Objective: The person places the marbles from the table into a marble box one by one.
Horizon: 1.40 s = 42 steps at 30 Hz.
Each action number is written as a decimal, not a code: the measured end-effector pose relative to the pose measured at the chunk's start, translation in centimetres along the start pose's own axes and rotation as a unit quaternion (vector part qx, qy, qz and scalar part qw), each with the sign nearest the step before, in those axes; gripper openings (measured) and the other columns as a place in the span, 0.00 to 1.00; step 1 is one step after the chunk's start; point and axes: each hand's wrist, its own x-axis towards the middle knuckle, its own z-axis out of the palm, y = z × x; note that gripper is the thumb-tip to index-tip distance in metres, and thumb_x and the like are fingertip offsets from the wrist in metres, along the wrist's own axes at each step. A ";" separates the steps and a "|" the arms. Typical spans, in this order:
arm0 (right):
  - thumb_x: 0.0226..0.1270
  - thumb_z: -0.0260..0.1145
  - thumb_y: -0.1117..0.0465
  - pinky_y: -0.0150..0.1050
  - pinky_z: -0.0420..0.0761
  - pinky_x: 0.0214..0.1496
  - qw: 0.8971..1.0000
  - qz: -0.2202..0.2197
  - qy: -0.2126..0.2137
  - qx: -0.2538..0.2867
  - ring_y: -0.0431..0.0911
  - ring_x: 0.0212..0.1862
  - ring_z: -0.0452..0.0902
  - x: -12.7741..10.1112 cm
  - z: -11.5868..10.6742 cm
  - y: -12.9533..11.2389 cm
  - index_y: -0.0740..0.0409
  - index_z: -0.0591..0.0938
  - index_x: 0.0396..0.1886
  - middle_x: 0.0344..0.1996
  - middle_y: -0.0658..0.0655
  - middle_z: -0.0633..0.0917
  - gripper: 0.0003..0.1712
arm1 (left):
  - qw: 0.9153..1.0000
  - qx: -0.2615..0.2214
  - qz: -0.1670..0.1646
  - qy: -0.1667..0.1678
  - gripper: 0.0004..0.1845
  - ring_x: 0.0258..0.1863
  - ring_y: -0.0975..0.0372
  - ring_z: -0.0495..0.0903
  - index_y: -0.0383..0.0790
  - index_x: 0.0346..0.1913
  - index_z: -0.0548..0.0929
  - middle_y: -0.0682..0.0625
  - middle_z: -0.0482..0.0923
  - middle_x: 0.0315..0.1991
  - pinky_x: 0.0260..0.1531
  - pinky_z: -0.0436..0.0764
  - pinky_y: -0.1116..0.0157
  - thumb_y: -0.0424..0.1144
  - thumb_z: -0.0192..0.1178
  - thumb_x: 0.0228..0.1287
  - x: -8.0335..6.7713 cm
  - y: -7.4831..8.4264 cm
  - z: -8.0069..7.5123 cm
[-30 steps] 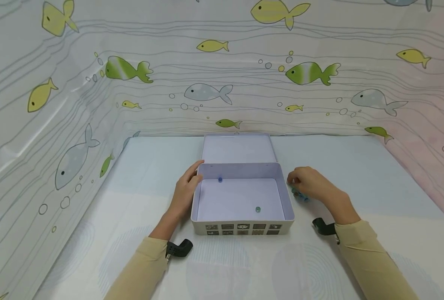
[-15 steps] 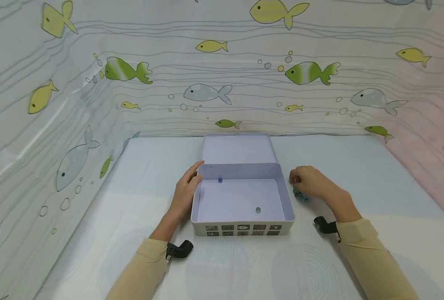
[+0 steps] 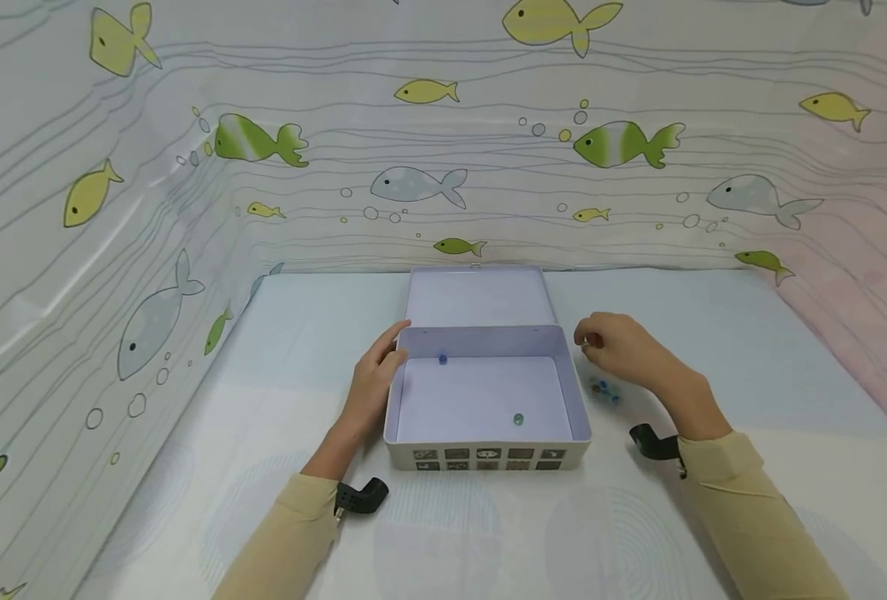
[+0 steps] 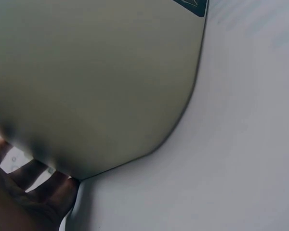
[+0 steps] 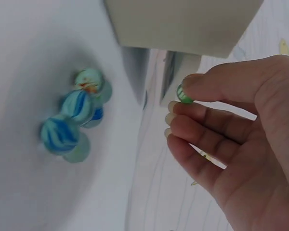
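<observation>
We see the right hand [image 5: 241, 144] pinching a green marble [image 5: 184, 93] at its fingertips, just right of the open tin [image 3: 488, 454] | left hand [image 3: 372, 383] rests straight-fingered on the tin's left wall | inside: blue marble [image 3: 443, 359], green marble in the tin [image 3: 518, 419] | loose marbles [image 5: 74, 118] on the worktop [image 3: 751, 367] below the right hand.

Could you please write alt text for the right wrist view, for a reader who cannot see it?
The person's right hand pinches a small green glass marble at its fingertips, beside the cream box corner. To the left, three blue and green glass marbles lie clustered on the white surface.
</observation>
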 end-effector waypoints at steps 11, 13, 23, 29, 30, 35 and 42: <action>0.61 0.64 0.73 0.42 0.79 0.42 0.995 -0.052 0.081 -0.013 0.47 0.38 0.77 0.2 -0.8 -2.9 0.60 0.85 0.39 0.34 0.53 0.83 0.09 | 1.000 0.004 -0.004 -0.003 0.27 0.71 0.50 0.68 0.57 0.76 0.63 0.47 0.67 0.73 0.71 0.64 0.43 0.43 0.44 0.76 0.5 -0.6 -0.1; 0.61 0.64 0.73 0.42 0.79 0.42 0.994 -0.057 0.087 -0.014 0.47 0.39 0.78 0.1 -0.9 -3.5 0.60 0.85 0.40 0.35 0.53 0.83 0.09 | 1.000 -0.002 -0.005 -0.002 0.27 0.72 0.51 0.67 0.59 0.75 0.63 0.48 0.66 0.74 0.71 0.63 0.43 0.44 0.44 0.76 0.9 -1.4 -0.1; 0.62 0.66 0.70 0.39 0.78 0.42 0.995 -0.081 0.058 -0.004 0.45 0.39 0.75 0.3 -0.1 -7.5 0.55 0.85 0.38 0.35 0.49 0.81 0.08 | 1.000 0.004 0.017 0.019 0.23 0.74 0.53 0.64 0.74 0.71 0.65 0.54 0.68 0.73 0.71 0.62 0.43 0.52 0.45 0.76 1.7 -3.7 0.1; 0.61 0.68 0.71 0.38 0.79 0.40 0.993 -0.113 0.040 -0.002 0.44 0.38 0.77 0.6 1.0 -8.9 0.54 0.84 0.37 0.34 0.48 0.81 0.09 | 1.000 -0.004 -0.001 0.006 0.25 0.77 0.52 0.58 0.68 0.73 0.64 0.54 0.64 0.75 0.73 0.60 0.44 0.49 0.45 0.77 1.5 -3.0 -0.1; 0.60 0.68 0.70 0.38 0.79 0.41 0.993 -0.113 0.037 -0.004 0.44 0.38 0.77 0.6 1.2 -9.0 0.54 0.84 0.37 0.35 0.48 0.82 0.09 | 1.000 -0.005 -0.005 0.002 0.25 0.77 0.52 0.58 0.67 0.74 0.64 0.53 0.63 0.76 0.73 0.59 0.44 0.48 0.45 0.77 1.4 -2.7 -0.1; 0.61 0.69 0.69 0.38 0.81 0.42 0.994 -0.108 0.015 -0.015 0.42 0.39 0.79 0.6 2.2 -9.1 0.54 0.85 0.38 0.37 0.48 0.83 0.08 | 1.000 0.003 -0.005 -0.004 0.26 0.77 0.49 0.58 0.57 0.75 0.64 0.50 0.62 0.76 0.73 0.61 0.44 0.44 0.45 0.77 0.5 -0.9 -0.2; 0.60 0.69 0.70 0.36 0.80 0.39 0.987 -0.158 -0.003 -0.037 0.41 0.38 0.79 0.8 3.8 -9.1 0.57 0.86 0.37 0.36 0.49 0.83 0.08 | 1.000 -0.002 -0.005 0.000 0.27 0.77 0.49 0.58 0.56 0.76 0.64 0.49 0.63 0.76 0.73 0.61 0.44 0.44 0.45 0.77 0.0 -0.1 -0.2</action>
